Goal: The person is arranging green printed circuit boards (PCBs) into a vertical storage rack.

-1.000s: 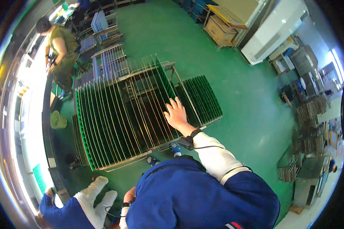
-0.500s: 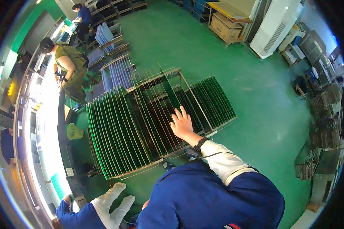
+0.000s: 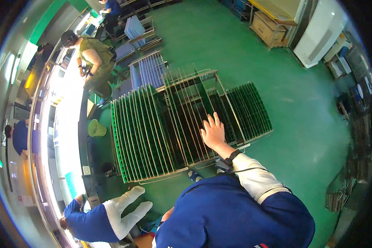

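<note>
A: What are we finding at the left?
B: We are seeing a co-worker in a blue top (image 3: 93, 223) leaning at a lit bench (image 3: 68, 140), with a yellow-green bucket (image 3: 97, 129) standing near the bench's right edge.

A: And the slotted rack (image 3: 231, 109)?
B: It is standing on the green floor (image 3: 301, 103), right of the bucket, its near edge facing the wearer's blue torso (image 3: 235, 211).

A: The left hand (image 3: 168, 214)?
B: We are getting only a patch of skin at the torso's left side, probably that hand. We cannot tell how its fingers are standing.

A: The right hand (image 3: 213, 131)?
B: It is reaching across the rack's near edge, toward the near right corner. Its fingers are spreading apart and gripping nothing that we can see. Whether the palm is touching the rack, we cannot tell. A dark wristband (image 3: 234, 155) is showing behind it.

A: What is changing?
B: Over the last second, rack and bucket are shifting rightward in view together. We are reading mainly a head turn; a small roll of the rack we cannot exclude. The right hand is keeping its place and spread.

A: Meaning?
B: In our judgement, the work is standing at the same point.
</note>
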Demonstrator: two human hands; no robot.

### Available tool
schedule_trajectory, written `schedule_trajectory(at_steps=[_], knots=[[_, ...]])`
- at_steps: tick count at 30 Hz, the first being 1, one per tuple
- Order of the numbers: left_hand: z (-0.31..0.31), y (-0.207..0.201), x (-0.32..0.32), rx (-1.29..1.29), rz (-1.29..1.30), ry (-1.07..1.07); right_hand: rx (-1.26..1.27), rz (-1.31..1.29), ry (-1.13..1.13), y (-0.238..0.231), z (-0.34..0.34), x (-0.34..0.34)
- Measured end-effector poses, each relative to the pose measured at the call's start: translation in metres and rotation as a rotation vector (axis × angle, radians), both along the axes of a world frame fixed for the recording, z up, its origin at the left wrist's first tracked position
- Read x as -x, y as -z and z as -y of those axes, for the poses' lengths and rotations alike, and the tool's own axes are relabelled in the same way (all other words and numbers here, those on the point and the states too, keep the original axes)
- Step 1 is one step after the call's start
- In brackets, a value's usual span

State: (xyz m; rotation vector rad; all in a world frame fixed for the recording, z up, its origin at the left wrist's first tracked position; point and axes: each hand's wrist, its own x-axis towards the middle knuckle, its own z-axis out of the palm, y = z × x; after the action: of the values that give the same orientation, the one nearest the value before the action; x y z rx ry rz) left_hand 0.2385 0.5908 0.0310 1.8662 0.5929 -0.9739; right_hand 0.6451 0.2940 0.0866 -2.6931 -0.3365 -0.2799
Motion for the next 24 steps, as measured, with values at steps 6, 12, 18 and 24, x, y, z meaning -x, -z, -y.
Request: schedule_trajectory(at_steps=[6,12,18,24], knots=[[0.015,-0.004,0.006,0.024,-0.02,-0.08,0.028,-0.051,-0.02,0.0,-0.002,0.001],[0.024,0.0,0.011,0.067,-0.042,-0.188,0.032,-0.045,-0.009,-0.002,-0.002,0.001],[0.019,0.025,0.035,0.242,-0.026,-0.392,0.029,-0.051,-0.047,-0.001,-0.01,0.001],[0.041,-0.011,0.019,0.331,0.13,-0.314,-0.255,-0.006,-0.006,0.003,0.017,-0.021]])
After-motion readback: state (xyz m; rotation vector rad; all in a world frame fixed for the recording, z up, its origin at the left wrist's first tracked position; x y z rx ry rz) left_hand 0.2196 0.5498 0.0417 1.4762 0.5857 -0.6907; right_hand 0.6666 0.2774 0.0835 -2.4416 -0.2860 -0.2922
